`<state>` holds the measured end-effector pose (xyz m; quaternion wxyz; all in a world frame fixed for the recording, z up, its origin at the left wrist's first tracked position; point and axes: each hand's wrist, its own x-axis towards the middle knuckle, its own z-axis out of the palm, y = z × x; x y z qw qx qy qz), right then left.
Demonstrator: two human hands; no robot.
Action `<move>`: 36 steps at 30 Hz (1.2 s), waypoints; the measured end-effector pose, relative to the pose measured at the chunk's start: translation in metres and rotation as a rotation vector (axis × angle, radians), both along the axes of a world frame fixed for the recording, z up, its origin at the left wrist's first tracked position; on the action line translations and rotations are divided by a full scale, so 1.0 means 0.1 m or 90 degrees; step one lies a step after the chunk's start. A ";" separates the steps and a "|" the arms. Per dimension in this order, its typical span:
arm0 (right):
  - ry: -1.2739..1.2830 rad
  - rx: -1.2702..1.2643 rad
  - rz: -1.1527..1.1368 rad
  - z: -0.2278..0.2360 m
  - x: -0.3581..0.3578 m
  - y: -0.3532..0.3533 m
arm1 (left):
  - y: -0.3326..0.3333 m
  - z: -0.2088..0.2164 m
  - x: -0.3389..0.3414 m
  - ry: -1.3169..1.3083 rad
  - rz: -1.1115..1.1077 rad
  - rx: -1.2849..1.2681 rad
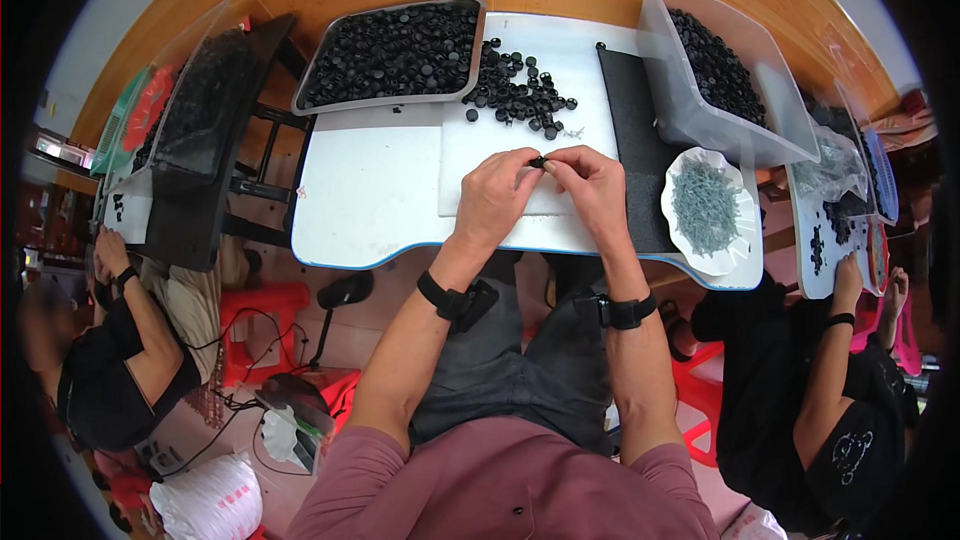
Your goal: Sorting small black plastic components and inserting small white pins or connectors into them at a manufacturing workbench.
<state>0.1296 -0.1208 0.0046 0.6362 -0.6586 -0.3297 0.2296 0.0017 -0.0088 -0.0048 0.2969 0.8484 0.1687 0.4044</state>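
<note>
Left hand point(493, 198): thumb and forefinger pinching a small black piece point(538, 162), raised over the white board point(465, 175); forearm angled inward from the lower edge. Loose black pieces point(520, 90) lie beyond it on the board. Step in hand, as judged: fine two-handed work on one piece; the next move would call for a steady left pinch and precise right fingertips. Right hand point(597, 190): thumb and forefinger pinching the same piece's right side, other fingers curled; any finer part there cannot be made out. Farther right: black mat point(640, 140), white dish point(735, 258) of thin grey-green parts.
</note>
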 end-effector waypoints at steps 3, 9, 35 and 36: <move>0.024 -0.019 0.017 0.05 0.03 0.02 | 0.00 0.00 0.00 0.019 0.014 -0.048; 0.052 -0.040 0.034 0.08 0.08 0.04 | -0.01 0.01 0.01 0.013 0.020 -0.054; 0.093 -0.103 0.097 0.16 0.18 0.07 | 0.03 -0.04 0.00 0.054 0.007 -0.071; 0.084 -0.109 0.098 0.17 0.18 0.07 | 0.04 -0.04 0.00 0.050 0.008 -0.063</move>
